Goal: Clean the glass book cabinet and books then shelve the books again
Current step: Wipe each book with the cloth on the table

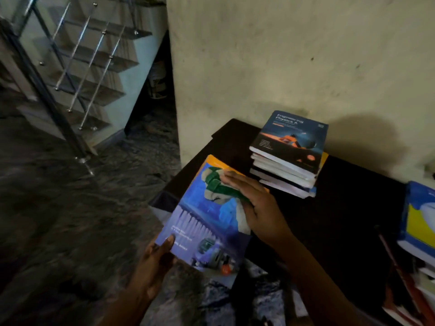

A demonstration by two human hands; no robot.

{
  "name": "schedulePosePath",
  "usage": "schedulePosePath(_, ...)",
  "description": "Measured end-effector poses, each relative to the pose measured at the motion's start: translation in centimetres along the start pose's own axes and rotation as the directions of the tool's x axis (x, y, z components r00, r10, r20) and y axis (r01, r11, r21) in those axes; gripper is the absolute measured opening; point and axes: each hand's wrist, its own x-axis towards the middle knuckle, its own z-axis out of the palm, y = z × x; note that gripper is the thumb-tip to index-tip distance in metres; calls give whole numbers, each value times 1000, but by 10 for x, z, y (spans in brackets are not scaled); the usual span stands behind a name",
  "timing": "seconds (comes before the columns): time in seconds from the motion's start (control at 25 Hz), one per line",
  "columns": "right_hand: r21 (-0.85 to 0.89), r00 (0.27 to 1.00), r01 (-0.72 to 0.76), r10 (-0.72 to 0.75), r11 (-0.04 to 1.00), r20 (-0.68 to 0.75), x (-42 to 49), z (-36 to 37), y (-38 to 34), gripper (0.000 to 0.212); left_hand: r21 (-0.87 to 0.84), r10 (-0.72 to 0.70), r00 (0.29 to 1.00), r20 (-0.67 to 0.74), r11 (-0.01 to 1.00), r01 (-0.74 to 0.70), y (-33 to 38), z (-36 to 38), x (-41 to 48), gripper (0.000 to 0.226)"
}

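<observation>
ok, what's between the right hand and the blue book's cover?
A green and white cloth: the right hand presses it against the blue book, which the left hand grips by its near corner. The head view shows it.

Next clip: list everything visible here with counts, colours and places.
Blue paperback book: one, blue, held above the table's left end.
Green-and-white cloth: one, on that book's cover.
Stack of books topped by a dark-blue physics textbook: one, mixed colours, table's far side.
Second pile of books: one, blue-and-yellow top, right edge.
Dark table: one, near-black, right of centre.
Steel-railed staircase: one, silver, upper left.
Left hand: one, grips book's lower corner.
Right hand: one, presses cloth flat.
</observation>
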Motion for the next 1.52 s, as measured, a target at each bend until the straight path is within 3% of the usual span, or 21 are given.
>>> schedulePosePath(0.08,37,999,-36,34,999,39,2,20,5,57,-16,0,996,-91,1000,-1,-1,-16,9,26)
schedulePosePath(0.2,77,992,-125,123,989,26,16,44,22,60,7,-1,980,-201,1000,3,3,-29,35,46)
schedulePosePath(0.28,75,983,-186,186,980,9,29,55,38,61,-25,-23,967,-253,1000,17,1,-32,47,38)
schedulePosePath(0.36,53,976,-216,217,975,0,47,64,53,60,-89,-67,960,-272,995,44,-5,-32,48,36)
schedulePosePath(0.44,42,979,-203,203,978,17,67,79,68,56,-168,-107,954,-281,984,61,-12,-34,49,49)
schedulePosePath(0.56,-2,970,-209,208,978,127,91,110,99,55,-267,-105,947,-303,964,21,-22,-37,52,17)
schedulePosePath(0.6,-52,955,-212,218,976,203,95,120,110,55,-267,-105,943,-316,963,18,-24,-37,54,17)
schedulePosePath(0.72,-341,871,-109,255,934,420,99,145,138,56,-243,-80,949,-305,970,3,-20,-34,53,27)
schedulePosePath(0.8,-461,900,-4,204,888,386,93,158,140,56,-219,-86,949,-303,976,19,-19,-36,53,33)
schedulePosePath(0.88,-475,923,103,93,874,372,78,165,124,57,-197,-78,953,-293,980,19,-17,-35,51,34)
schedulePosePath(1.08,-297,884,221,-62,929,464,3,182,66,67,-218,-64,949,-308,976,-5,-17,-27,45,31)
schedulePosePath(1.24,3,817,196,-165,981,553,-49,163,49,53,-283,-46,961,-272,959,-34,-22,-27,39,36)
schedulePosePath(1.28,93,818,187,-208,978,537,-43,151,49,47,-292,-39,964,-263,956,-41,-22,-28,38,36)
schedulePosePath(1.36,167,908,88,-149,982,393,-13,127,69,37,-279,-43,967,-253,960,-30,-20,-30,39,28)
schedulePosePath(1.44,24,966,-92,84,995,246,27,100,117,43,-273,-51,965,-258,962,-22,-20,-30,42,24)
schedulePosePath(1.52,-229,959,-196,235,954,158,42,88,157,60,-271,-53,964,-261,962,-21,-20,-30,44,23)
